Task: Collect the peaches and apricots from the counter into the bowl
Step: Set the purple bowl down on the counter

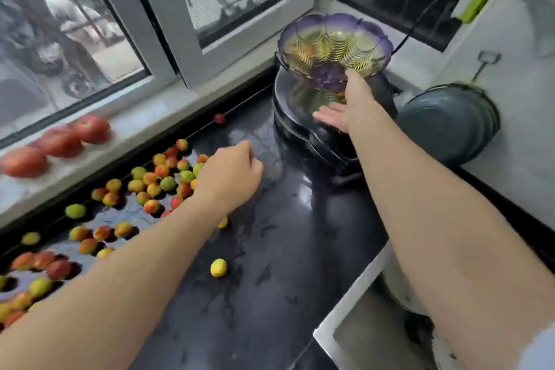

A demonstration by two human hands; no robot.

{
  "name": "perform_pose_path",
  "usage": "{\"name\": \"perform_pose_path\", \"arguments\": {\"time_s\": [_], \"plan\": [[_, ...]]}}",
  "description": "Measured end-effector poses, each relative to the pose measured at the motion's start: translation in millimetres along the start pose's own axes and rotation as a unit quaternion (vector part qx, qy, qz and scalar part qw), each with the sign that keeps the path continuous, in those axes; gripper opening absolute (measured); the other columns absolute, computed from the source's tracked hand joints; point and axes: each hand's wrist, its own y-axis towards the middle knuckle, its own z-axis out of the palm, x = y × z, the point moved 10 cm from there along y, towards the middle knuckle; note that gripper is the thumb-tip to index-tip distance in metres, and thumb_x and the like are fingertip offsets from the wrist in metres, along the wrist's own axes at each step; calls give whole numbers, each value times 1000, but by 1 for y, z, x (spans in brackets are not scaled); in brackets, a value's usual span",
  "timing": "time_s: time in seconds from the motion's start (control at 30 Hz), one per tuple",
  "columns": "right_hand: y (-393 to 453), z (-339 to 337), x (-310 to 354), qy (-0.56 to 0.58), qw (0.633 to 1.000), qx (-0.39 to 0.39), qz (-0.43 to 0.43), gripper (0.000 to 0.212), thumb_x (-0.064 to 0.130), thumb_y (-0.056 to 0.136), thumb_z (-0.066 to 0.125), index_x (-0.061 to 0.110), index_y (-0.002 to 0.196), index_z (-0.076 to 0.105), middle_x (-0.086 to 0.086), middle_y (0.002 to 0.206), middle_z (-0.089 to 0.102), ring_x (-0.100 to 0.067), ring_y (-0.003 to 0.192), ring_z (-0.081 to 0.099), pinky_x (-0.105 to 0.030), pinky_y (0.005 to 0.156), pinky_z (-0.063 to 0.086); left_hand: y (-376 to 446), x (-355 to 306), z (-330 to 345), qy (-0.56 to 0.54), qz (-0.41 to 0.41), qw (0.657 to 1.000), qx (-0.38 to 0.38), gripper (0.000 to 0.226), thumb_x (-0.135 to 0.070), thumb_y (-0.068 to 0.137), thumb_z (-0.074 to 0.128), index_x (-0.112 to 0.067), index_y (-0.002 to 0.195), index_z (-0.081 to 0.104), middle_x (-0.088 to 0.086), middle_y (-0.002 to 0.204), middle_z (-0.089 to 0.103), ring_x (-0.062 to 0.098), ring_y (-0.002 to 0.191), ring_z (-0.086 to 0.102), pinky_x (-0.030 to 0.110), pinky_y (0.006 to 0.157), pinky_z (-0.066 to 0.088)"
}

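Observation:
Several small apricots (156, 180), red, orange and green, lie scattered over the black counter (270, 249) at the left. One yellow apricot (218, 267) lies alone near the middle. Three larger red peaches (60, 141) rest on the pale window sill. A purple and yellow glass bowl (333, 48) stands tilted over a glossy black lid (318, 141) at the back. My left hand (231, 174) hovers knuckles up at the edge of the apricot pile, fingers curled down; what is under them is hidden. My right hand (348, 102) reaches to the bowl's near rim, fingers extended and touching it, thumb spread.
A single dark red fruit (219, 119) lies by the sill at the back. A round dark metal pan lid (450, 123) hangs against the right wall. A white edge (354, 288) borders the counter at the lower right. Windows run along the back.

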Motion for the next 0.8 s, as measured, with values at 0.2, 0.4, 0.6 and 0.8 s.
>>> {"name": "perform_pose_path", "arguments": {"time_s": [0.2, 0.4, 0.6, 0.8], "plan": [[27, 23, 12, 87, 996, 31, 4, 18, 10, 100, 46, 5, 108, 61, -17, 130, 61, -36, 118, 57, -52, 92, 53, 1, 23, -13, -4, -29, 1000, 2, 16, -26, 97, 47, -18, 89, 58, 0, 79, 63, 26, 78, 60, 40, 64, 53], [-38, 12, -28, 54, 998, 11, -3, 37, -5, 96, 37, -5, 131, 51, -30, 105, 66, -44, 89, 69, -48, 61, 62, -14, 38, -29, -75, -78, 994, -8, 22, -34, 101, 47, -20, 96, 62, 2, 84, 69, 26, 79, 66, 47, 73, 58], [-173, -13, -168, -37, 996, 42, 70, 42, -8, 86, 41, 0, 123, 60, -21, 103, 71, -33, 75, 73, -37, 55, 59, -104, 80, -8, -662, -284, 694, 15, 33, -53, 106, 51, -30, 121, 68, -3, 125, 70, 21, 106, 72, 54, 85, 63], [-283, -11, -311, -168, 967, 126, 146, 39, -12, 89, 47, -6, 127, 56, -28, 105, 70, -38, 76, 71, -41, 60, 57, -274, 184, 17, -743, -398, 536, -44, 41, -4, 96, 50, -14, 133, 66, 9, 105, 79, 25, 79, 78, 40, 60, 64]]}}
